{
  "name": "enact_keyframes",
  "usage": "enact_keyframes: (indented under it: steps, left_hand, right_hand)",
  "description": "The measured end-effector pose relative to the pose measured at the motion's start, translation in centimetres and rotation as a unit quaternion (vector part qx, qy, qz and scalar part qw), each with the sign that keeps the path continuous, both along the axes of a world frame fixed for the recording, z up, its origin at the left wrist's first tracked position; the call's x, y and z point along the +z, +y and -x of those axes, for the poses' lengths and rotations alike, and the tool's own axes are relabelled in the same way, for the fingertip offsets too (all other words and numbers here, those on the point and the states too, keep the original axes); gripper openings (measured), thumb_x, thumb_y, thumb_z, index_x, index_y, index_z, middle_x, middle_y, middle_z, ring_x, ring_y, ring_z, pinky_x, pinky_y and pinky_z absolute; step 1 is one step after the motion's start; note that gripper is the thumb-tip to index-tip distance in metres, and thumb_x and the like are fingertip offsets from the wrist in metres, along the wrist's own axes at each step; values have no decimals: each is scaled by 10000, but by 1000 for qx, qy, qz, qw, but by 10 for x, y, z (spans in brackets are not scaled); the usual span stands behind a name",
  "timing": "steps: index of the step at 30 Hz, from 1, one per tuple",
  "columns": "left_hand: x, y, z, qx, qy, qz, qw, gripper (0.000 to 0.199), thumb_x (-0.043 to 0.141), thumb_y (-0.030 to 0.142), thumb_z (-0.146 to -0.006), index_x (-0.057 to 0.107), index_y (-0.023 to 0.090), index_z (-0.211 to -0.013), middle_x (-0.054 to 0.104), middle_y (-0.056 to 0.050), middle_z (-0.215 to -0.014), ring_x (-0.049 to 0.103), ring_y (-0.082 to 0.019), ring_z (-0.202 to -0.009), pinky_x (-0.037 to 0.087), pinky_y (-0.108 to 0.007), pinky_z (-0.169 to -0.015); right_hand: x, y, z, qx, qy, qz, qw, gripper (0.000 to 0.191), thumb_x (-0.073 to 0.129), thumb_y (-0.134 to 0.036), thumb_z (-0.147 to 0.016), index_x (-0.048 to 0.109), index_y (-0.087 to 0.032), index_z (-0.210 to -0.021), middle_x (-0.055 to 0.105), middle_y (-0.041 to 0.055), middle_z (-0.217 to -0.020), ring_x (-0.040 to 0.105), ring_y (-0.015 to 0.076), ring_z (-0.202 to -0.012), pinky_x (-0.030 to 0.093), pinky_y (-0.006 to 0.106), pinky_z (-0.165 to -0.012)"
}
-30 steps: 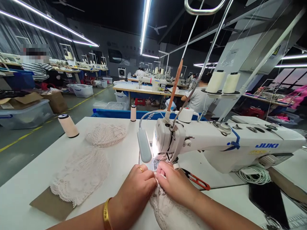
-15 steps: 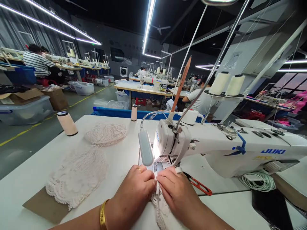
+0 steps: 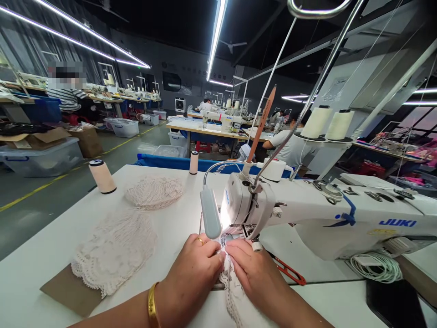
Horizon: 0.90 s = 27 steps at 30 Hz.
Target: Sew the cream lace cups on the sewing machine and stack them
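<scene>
A strip of cream lace fabric (image 3: pixel 235 296) runs from the front edge of the table up to the needle area of the white sewing machine (image 3: pixel 251 200). My left hand (image 3: pixel 194 269) pinches the lace from the left, thumb and fingers pressed together just in front of the presser foot. From the other side my right hand (image 3: pixel 256 269) grips the same lace, its fingers bent over it. The fingertips of both hands nearly meet. A lit lamp (image 3: pixel 210 213) hangs above them and partly hides the needle area.
Left of my hands lie a lace piece (image 3: pixel 112 250) on brown cardboard (image 3: pixel 71 291) and another lace bundle (image 3: pixel 155 192). Thread cones (image 3: pixel 102 176) stand behind. Red-handled snips (image 3: pixel 288 269), a coiled white cable (image 3: pixel 375 266) and a black phone-like slab (image 3: pixel 392 300) lie right.
The camera view has shifted slightly, so the scene sits a little further right. Both hands stay on the lace by the presser foot, with little visible movement.
</scene>
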<state>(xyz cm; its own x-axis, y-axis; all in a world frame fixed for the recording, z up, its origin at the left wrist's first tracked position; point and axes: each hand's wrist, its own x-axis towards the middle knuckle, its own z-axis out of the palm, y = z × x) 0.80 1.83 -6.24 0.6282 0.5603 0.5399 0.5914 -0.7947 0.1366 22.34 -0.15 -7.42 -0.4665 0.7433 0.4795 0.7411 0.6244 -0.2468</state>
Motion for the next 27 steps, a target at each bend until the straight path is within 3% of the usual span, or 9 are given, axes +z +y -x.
enact_keyframes:
  steps: [10, 18, 22, 25, 27]
  left_hand:
    - [-3, -1, 0, 4, 5, 2, 1000, 200, 611, 57, -994, 625, 204, -859, 721, -5, -907, 627, -238, -824, 337, -365, -697]
    - [-3, 2, -2, 13, 10, -2, 1000, 234, 571, 37, -979, 621, 206, -825, 714, -11, -889, 603, -230, -787, 339, -365, -693]
    - [-2, 5, 1, -6, 4, 36, 999, 218, 543, 117, -1028, 660, 207, -869, 706, -38, -941, 611, -239, -819, 357, -370, -698]
    - [-1, 8, 5, -34, -16, 92, 995, 234, 504, 134, -1052, 709, 227, -987, 693, -46, -1002, 606, -222, -825, 388, -360, -710]
    - [1, 9, 7, -47, -20, 129, 990, 267, 506, 90, -1007, 722, 241, -1048, 688, -50, -1051, 609, -219, -850, 413, -356, -730]
  right_hand:
    - [0, 2, 0, -8, 8, 6, 1000, 354, 463, -22, -987, 687, -257, -1128, 769, 48, -1114, 712, 253, -931, 545, 356, -767]
    - [-7, 5, -2, -40, -18, 8, 999, 346, 478, -53, -992, 710, -241, -1167, 771, 103, -1137, 735, 300, -1042, 597, 412, -841]
    - [5, -1, -4, -21, -23, 15, 999, 290, 502, -103, -1044, 692, -254, -1203, 774, 93, -1181, 724, 300, -1076, 597, 423, -871]
    - [16, -13, -6, 29, -24, 40, 999, 197, 727, -292, -1006, 670, -263, -1192, 756, 79, -1268, 708, 315, -1077, 597, 438, -872]
    - [18, -18, -7, 48, -20, 42, 998, 170, 753, -339, -994, 659, -255, -1108, 738, 82, -1302, 702, 312, -1064, 589, 442, -862]
